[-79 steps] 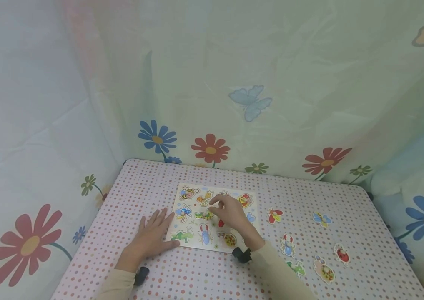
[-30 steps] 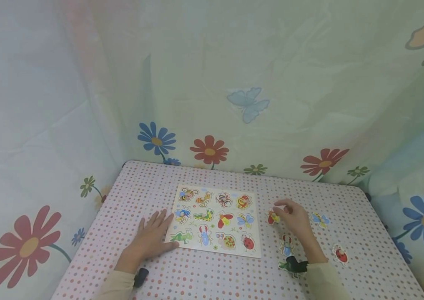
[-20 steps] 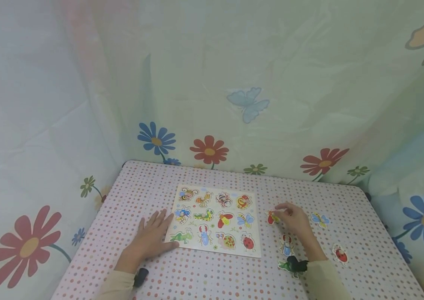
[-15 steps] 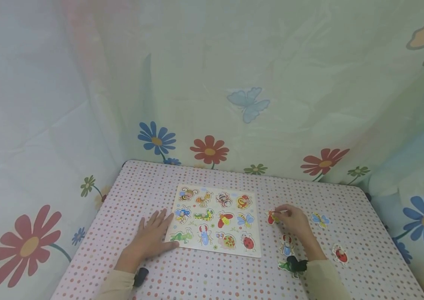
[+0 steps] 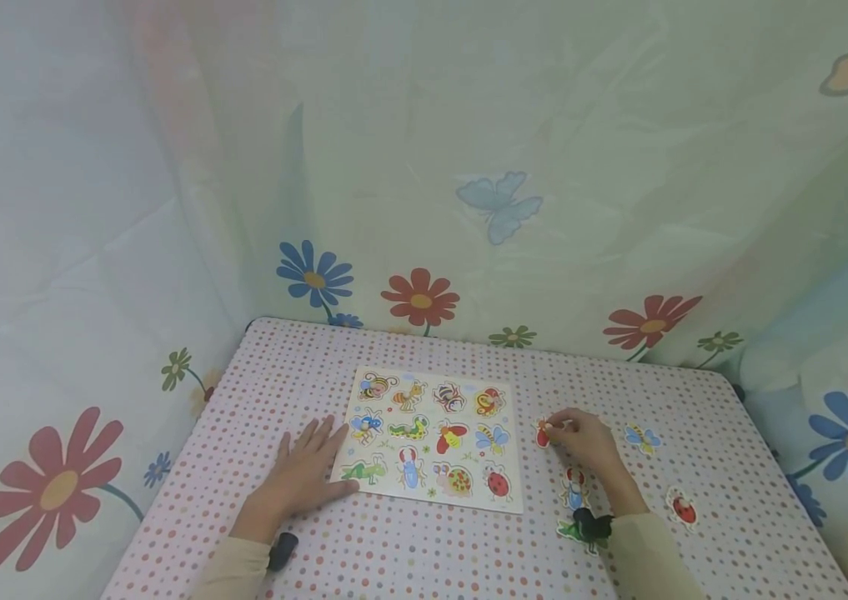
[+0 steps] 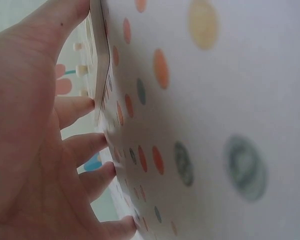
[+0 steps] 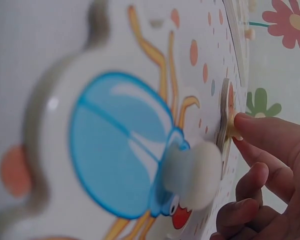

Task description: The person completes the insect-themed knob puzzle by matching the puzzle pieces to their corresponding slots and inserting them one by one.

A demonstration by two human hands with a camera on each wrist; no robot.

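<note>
My right hand (image 5: 585,440) pinches the small peg knob (image 7: 233,128) of a red-and-yellow firefly puzzle piece (image 5: 542,433) between thumb and index finger; its other fingers are curled. That piece lies on the table, just right of the wooden insect puzzle board (image 5: 424,498), and the fingers hide part of it. My left hand (image 5: 305,472) rests spread beside the board's left edge, its thumb at the near left corner. In the left wrist view the fingers (image 6: 85,150) are apart, fingertips on the tablecloth and board edge.
Other loose knobbed pieces lie on the right: a stag beetle (image 5: 575,488), a grasshopper (image 5: 569,528) partly under the wrist strap, a dragonfly (image 5: 643,438) and a ladybug (image 5: 683,509). Knobs (image 6: 81,70) stand up from the board. Flower-printed curtain (image 5: 424,208) borders the dotted tablecloth (image 5: 393,550).
My right hand has moved from above the board to the right, onto the firefly piece, and its fingers have closed on the knob. My left hand stays in place.
</note>
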